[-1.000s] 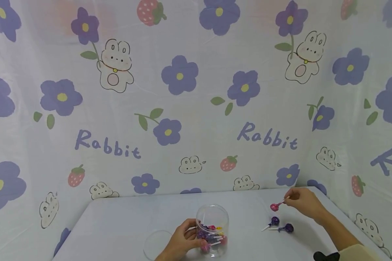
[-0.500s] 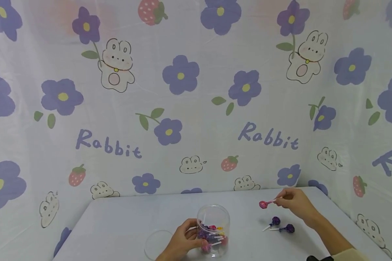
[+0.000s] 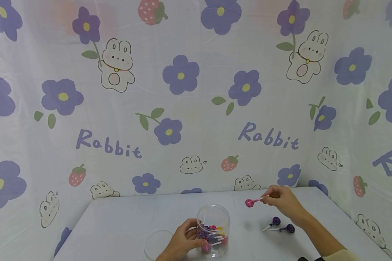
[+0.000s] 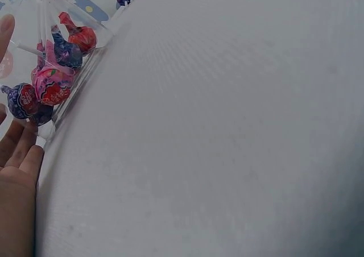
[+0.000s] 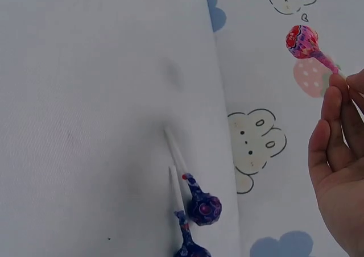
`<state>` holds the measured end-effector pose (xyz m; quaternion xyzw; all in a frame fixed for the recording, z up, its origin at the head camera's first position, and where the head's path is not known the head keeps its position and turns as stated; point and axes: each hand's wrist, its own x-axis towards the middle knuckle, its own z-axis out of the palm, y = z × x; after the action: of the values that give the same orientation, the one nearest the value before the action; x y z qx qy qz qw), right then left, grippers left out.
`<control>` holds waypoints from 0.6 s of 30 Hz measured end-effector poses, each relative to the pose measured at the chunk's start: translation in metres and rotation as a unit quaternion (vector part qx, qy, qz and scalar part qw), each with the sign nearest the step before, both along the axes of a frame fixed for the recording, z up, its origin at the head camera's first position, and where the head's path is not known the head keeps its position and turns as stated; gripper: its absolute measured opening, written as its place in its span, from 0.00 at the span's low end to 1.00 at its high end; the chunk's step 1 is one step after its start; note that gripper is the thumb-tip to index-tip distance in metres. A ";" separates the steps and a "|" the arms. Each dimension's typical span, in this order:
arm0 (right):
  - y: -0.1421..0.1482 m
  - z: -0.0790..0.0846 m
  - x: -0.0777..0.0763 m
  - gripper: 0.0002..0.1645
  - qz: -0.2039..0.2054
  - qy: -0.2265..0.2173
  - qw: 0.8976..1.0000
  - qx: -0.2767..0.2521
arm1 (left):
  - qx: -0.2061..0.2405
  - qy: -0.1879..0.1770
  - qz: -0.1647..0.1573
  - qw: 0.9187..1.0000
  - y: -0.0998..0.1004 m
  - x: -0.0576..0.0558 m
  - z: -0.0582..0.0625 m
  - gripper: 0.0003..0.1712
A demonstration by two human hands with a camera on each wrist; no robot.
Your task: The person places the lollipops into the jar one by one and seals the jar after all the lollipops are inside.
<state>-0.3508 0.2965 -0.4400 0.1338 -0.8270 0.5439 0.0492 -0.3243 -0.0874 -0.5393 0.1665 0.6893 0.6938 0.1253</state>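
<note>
A pink lollipop [image 3: 249, 203] is held by its stick in my right hand [image 3: 282, 203], pinched between thumb and fingers above the table. Its wrapped head points left, toward the jar. My left hand [image 3: 183, 240] grips the side of a clear plastic jar [image 3: 213, 214], thumb in front and fingers behind. Inside the jar lie several wrapped lollipops in purple, pink, red and yellow; a pink one [image 4: 54, 85] shows through the wall in the left wrist view. Two purple lollipops [image 3: 276, 220] rest on the table below my right hand, sticks pointing left.
A round clear lid [image 3: 156, 244] lies flat on the white table [image 3: 124, 217], left of the jar and partly behind my left forearm. Behind the table hangs a curtain [image 3: 196, 108] printed with flowers and rabbits.
My right hand has moved left with the pink lollipop, from above the table's right side toward the jar. The left hand and jar have stayed in place.
</note>
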 end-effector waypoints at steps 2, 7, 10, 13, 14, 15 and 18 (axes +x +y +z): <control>-0.005 0.002 0.001 0.07 0.006 0.001 1.000 -0.004 | 0.001 0.000 0.000 1.000 0.000 0.000 0.000 0.37; -0.017 0.005 0.003 0.07 0.013 0.001 1.000 -0.018 | 0.001 -0.002 0.000 1.000 0.000 -0.001 -0.001 0.37; -0.026 0.007 0.005 0.07 0.022 -0.001 0.999 -0.030 | 0.003 -0.002 0.000 1.000 0.000 -0.001 -0.001 0.37; -0.037 0.011 0.009 0.08 0.032 -0.001 0.999 -0.039 | 0.006 -0.001 -0.001 1.000 0.000 0.000 -0.001 0.37; -0.041 0.012 0.010 0.08 0.036 0.001 0.999 -0.039 | 0.005 0.000 0.000 1.000 0.000 0.000 -0.001 0.37; -0.045 0.014 0.011 0.08 0.040 0.004 0.998 -0.039 | 0.005 0.001 0.000 1.000 0.000 0.000 -0.001 0.37; -0.058 0.017 0.015 0.09 0.057 0.008 0.998 -0.039 | 0.005 0.002 0.001 1.000 0.001 0.000 -0.001 0.37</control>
<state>-0.3361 0.2388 -0.4230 0.1835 -0.7955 0.5767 0.0298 -0.3239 -0.0867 -0.5401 0.1678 0.6862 0.6972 0.1224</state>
